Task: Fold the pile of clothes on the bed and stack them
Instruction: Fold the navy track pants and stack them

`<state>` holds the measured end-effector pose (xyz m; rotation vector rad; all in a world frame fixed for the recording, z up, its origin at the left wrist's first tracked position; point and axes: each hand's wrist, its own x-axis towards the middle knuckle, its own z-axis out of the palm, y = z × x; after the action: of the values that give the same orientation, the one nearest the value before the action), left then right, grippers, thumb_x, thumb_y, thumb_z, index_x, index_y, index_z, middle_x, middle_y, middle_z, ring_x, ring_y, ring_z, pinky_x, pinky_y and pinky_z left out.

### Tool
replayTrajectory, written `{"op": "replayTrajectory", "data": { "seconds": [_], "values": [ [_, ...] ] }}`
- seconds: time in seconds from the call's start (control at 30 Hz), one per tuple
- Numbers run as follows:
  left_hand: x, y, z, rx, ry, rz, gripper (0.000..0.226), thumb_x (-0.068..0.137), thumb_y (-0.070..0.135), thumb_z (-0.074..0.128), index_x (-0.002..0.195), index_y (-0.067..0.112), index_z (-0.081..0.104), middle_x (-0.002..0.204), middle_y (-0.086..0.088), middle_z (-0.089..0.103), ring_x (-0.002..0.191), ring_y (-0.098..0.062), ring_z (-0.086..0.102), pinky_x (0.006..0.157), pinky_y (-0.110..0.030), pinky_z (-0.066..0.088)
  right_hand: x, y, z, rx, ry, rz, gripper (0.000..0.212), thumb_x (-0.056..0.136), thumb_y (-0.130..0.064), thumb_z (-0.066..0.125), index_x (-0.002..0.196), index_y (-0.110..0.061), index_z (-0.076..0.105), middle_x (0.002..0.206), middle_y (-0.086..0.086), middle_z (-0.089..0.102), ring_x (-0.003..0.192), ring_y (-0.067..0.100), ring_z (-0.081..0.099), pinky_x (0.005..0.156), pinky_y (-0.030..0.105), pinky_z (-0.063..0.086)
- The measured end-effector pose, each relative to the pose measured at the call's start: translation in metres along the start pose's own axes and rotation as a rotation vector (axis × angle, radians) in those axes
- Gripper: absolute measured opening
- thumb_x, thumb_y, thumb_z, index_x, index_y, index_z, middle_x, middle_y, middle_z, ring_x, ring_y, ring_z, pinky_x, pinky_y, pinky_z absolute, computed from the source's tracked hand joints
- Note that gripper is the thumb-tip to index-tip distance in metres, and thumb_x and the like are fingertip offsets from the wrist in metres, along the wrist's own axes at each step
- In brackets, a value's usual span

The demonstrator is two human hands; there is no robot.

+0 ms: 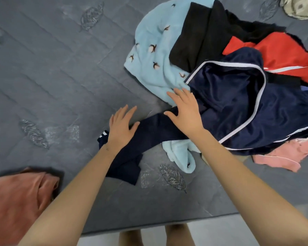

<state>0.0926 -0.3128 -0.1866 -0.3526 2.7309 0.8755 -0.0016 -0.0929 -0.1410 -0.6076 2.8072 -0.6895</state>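
A pile of clothes lies on the right of the grey bed (52, 77): a navy garment with white piping (238, 107), a light blue fleece piece with small brown prints (155, 55), a black garment (199, 38), a red one (281, 52) and a pink one (281, 155). A long navy sleeve or leg (149, 139) stretches left out of the pile. My left hand (122, 125) lies flat on its end with straight fingers. My right hand (185, 109) rests spread on the navy cloth at the pile's edge.
A folded rust-pink garment (16, 201) sits at the bed's near left corner. An olive patterned cloth (299, 8) lies at the far right. The bed's front edge (149, 224) runs just before my legs, with pale floor below.
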Motion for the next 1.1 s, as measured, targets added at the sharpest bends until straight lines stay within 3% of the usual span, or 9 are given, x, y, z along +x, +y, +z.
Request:
{"op": "replayTrajectory", "data": {
  "seconds": [0.1, 0.2, 0.33, 0.43, 0.57, 0.73, 0.83, 0.93, 1.1],
  "values": [
    [-0.01, -0.027, 0.0, -0.013, -0.024, -0.056, 0.05, 0.102, 0.03, 0.051, 0.15, 0.024, 0.038, 0.155, -0.008, 0.037, 0.146, -0.029, 0.026, 0.12, -0.051, 0.015, -0.005, -0.01, 0.025, -0.017, -0.073, 0.024, 0.065, 0.082, -0.03, 0.077, 0.139, -0.011, 0.053, 0.143, 0.015, 0.049, 0.14, 0.041, 0.034, 0.115, 0.055, 0.026],
    [-0.017, -0.053, 0.004, -0.021, -0.069, -0.154, 0.039, 0.105, 0.026, 0.042, 0.143, 0.019, 0.048, 0.141, -0.009, 0.054, 0.136, -0.03, 0.042, 0.116, -0.052, 0.022, -0.008, -0.016, 0.048, -0.026, -0.134, 0.02, 0.066, 0.08, -0.03, 0.078, 0.138, -0.011, 0.053, 0.143, 0.017, 0.049, 0.139, 0.044, 0.035, 0.115, 0.056, 0.025],
    [-0.027, -0.085, 0.005, -0.034, -0.1, -0.223, 0.033, 0.106, 0.02, 0.035, 0.115, 0.012, 0.066, 0.113, -0.008, 0.068, 0.106, -0.029, 0.06, 0.096, -0.047, 0.044, -0.008, -0.023, 0.072, -0.087, -0.272, 0.022, 0.069, 0.088, -0.042, 0.068, 0.146, -0.016, 0.043, 0.153, 0.011, 0.037, 0.147, 0.036, 0.021, 0.119, 0.049, 0.01],
    [-0.031, -0.101, 0.0, -0.03, -0.098, -0.188, 0.032, 0.103, 0.009, 0.037, 0.093, 0.0, 0.066, 0.092, -0.015, 0.067, 0.088, -0.031, 0.061, 0.08, -0.048, 0.048, -0.005, -0.034, 0.084, -0.114, -0.385, 0.026, 0.07, 0.092, -0.052, 0.057, 0.151, -0.022, 0.034, 0.158, 0.005, 0.028, 0.15, 0.028, 0.01, 0.12, 0.046, -0.002],
    [-0.032, -0.115, -0.009, -0.014, -0.203, -0.213, 0.02, 0.096, 0.002, 0.05, 0.099, -0.002, 0.069, 0.101, -0.02, 0.066, 0.095, -0.033, 0.06, 0.082, -0.038, 0.047, -0.003, -0.05, 0.096, -0.111, -0.475, 0.01, 0.066, 0.095, -0.056, 0.048, 0.152, -0.024, 0.031, 0.159, 0.001, 0.027, 0.151, 0.024, 0.007, 0.12, 0.043, -0.007],
    [-0.044, -0.119, -0.022, -0.023, -0.435, -0.24, 0.019, 0.094, 0.01, 0.06, 0.106, -0.002, 0.069, 0.109, -0.015, 0.068, 0.103, -0.029, 0.062, 0.088, -0.032, 0.047, -0.001, -0.067, 0.106, -0.124, -0.567, -0.01, 0.063, 0.099, -0.053, 0.042, 0.153, -0.023, 0.028, 0.158, 0.001, 0.031, 0.151, 0.022, 0.008, 0.119, 0.039, -0.009],
    [-0.055, -0.122, -0.024, -0.009, -0.531, -0.216, 0.012, 0.094, 0.008, 0.059, 0.094, 0.003, 0.07, 0.098, -0.009, 0.069, 0.09, -0.021, 0.062, 0.074, -0.022, 0.04, -0.003, -0.076, 0.11, -0.105, -0.593, 0.029, 0.06, 0.1, -0.052, 0.039, 0.151, -0.022, 0.031, 0.146, 0.007, 0.048, 0.146, 0.024, 0.025, 0.12, 0.038, -0.006],
    [-0.062, -0.117, -0.031, -0.181, -0.366, -0.223, 0.013, 0.096, 0.011, 0.059, 0.083, 0.01, 0.063, 0.075, 0.0, 0.06, 0.066, -0.008, 0.05, 0.063, -0.018, 0.037, -0.006, -0.082, 0.111, -0.076, -0.549, 0.075, 0.056, 0.101, -0.051, 0.038, 0.148, -0.02, 0.037, 0.119, 0.008, 0.066, 0.127, 0.023, 0.05, 0.12, 0.036, 0.005],
    [-0.061, -0.105, -0.055, -0.368, -0.076, -0.153, 0.012, 0.1, 0.011, 0.052, 0.088, 0.011, 0.054, 0.074, 0.0, 0.055, 0.063, -0.007, 0.045, 0.063, -0.01, 0.037, -0.003, -0.087, 0.106, -0.06, -0.504, 0.117, 0.056, 0.099, -0.053, 0.041, 0.145, -0.022, 0.041, 0.121, 0.006, 0.064, 0.117, 0.028, 0.056, 0.109, 0.041, 0.027]
  ]
}}
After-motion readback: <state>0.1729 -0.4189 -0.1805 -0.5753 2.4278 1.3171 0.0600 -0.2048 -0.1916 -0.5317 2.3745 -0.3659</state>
